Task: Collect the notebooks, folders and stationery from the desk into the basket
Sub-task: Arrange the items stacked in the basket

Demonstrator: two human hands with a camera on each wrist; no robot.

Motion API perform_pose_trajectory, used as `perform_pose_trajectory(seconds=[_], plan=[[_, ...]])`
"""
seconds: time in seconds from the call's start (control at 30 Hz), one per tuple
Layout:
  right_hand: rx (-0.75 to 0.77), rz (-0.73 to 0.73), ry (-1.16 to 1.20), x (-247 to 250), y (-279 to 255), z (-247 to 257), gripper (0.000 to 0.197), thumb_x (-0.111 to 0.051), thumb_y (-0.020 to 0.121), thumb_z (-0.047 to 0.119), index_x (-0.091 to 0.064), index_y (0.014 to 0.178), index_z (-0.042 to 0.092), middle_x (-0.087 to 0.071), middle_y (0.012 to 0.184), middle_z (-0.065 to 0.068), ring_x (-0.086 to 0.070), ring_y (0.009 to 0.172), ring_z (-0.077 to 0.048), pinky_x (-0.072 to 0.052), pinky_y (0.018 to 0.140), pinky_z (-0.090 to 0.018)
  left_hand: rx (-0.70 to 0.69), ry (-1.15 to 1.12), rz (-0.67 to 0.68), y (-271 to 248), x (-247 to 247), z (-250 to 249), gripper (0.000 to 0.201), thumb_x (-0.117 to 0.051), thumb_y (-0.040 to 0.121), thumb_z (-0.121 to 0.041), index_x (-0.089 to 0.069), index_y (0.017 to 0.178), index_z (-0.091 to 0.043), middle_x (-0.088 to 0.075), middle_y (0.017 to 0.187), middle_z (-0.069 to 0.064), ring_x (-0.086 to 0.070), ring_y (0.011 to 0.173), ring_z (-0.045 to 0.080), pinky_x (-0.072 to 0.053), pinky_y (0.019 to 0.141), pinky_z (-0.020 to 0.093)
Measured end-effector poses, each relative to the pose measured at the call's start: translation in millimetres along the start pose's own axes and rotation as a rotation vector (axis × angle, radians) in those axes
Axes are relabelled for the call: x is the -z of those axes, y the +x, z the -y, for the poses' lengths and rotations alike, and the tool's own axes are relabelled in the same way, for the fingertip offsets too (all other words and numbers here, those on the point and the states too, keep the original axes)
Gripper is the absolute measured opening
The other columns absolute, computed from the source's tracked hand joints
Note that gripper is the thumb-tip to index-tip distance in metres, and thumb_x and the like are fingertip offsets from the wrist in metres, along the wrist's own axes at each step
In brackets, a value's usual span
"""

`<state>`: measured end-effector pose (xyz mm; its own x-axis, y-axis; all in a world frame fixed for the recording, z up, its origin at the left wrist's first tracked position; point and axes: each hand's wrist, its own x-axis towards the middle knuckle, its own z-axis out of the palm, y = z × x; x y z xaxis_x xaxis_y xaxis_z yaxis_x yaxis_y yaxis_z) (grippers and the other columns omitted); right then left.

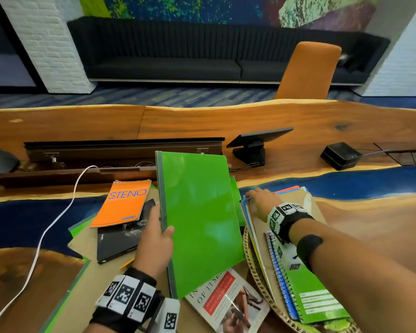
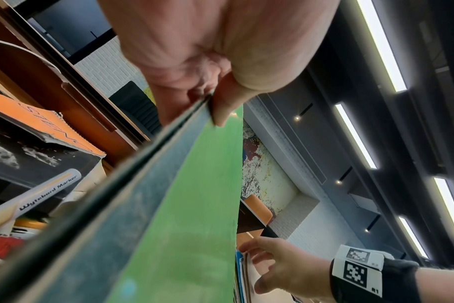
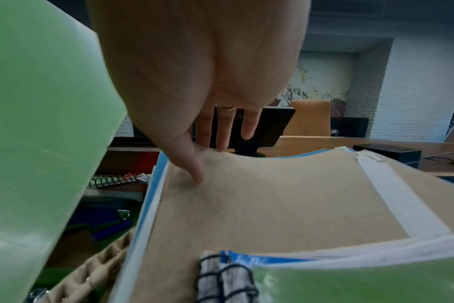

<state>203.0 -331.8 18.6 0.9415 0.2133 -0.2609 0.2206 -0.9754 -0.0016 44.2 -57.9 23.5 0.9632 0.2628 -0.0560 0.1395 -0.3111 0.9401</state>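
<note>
My left hand (image 1: 157, 233) grips the spine edge of a large green folder (image 1: 201, 217), thumb on the front cover (image 2: 194, 205), and holds it tilted above the desk. The woven basket (image 1: 255, 270) lies at the right, filled with a brown folder (image 3: 259, 205), blue sheets and a green spiral notebook (image 1: 315, 294). My right hand (image 1: 258, 200) rests on the brown folder's far left corner, its fingers (image 3: 222, 131) straight over the edge. On the desk at the left lie an orange STENO pad (image 1: 124, 204), a black notebook (image 1: 120, 239), a whiteboard marker (image 2: 43, 194) and a paperback book (image 1: 228, 304).
A white cable (image 1: 48, 231) runs across the left of the desk. A tablet on a stand (image 1: 255, 145) and a small black box (image 1: 340, 156) sit farther back. An open cable trough (image 1: 120, 155) runs behind the pile. An orange chair (image 1: 308, 70) stands beyond the desk.
</note>
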Motion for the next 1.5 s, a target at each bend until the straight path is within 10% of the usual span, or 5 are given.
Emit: perform_pose_trajectory(seconds=[0.7,0.9,1.1,1.5], plan=[[0.031,0.117,-0.203,-2.9,17.0,-2.9,0.052,-0.069,0.080,0.015,-0.045,0.125,0.030,-0.044,0.128,-0.002,-0.037,0.127,-0.030,-0.036,0.103,-0.048,-0.032,0.016,-0.046,-15.6,10.0,-12.7,0.056,-0.049,0.095,0.004,-0.040,0.135,-0.033,-0.055,0.131,-0.013,-0.048,0.124,0.013,-0.038,0.108,0.041],[0.007,0.117,-0.196,0.1,15.5,-4.7,0.020,-0.045,0.090,0.010,-0.045,0.103,0.024,-0.053,0.098,-0.001,-0.046,0.107,-0.026,-0.034,0.096,-0.042,-0.044,0.024,-0.046,-18.2,14.6,-14.7,0.055,-0.049,0.096,0.005,-0.040,0.136,-0.032,-0.055,0.123,-0.017,-0.048,0.116,0.009,-0.037,0.099,0.031],[-0.002,0.161,-0.141,13.3,8.9,-12.3,0.030,-0.046,0.090,0.014,-0.050,0.108,0.037,-0.059,0.106,0.001,-0.050,0.109,-0.026,-0.030,0.095,-0.041,-0.053,0.044,-0.056,-7.3,12.7,-11.3,0.059,-0.051,0.095,0.000,-0.035,0.140,-0.034,-0.052,0.142,-0.003,-0.046,0.133,0.022,-0.039,0.109,0.053],[0.083,-0.012,-0.022,41.8,-39.1,-43.7,0.026,-0.049,0.079,0.001,-0.062,0.079,0.023,-0.067,0.089,0.001,-0.058,0.091,-0.024,-0.037,0.086,-0.037,-0.159,-0.009,-0.112,21.6,-28.2,-57.7,0.053,-0.053,0.094,0.001,-0.031,0.140,-0.016,-0.051,0.140,0.008,-0.047,0.130,0.028,-0.037,0.110,0.045]])
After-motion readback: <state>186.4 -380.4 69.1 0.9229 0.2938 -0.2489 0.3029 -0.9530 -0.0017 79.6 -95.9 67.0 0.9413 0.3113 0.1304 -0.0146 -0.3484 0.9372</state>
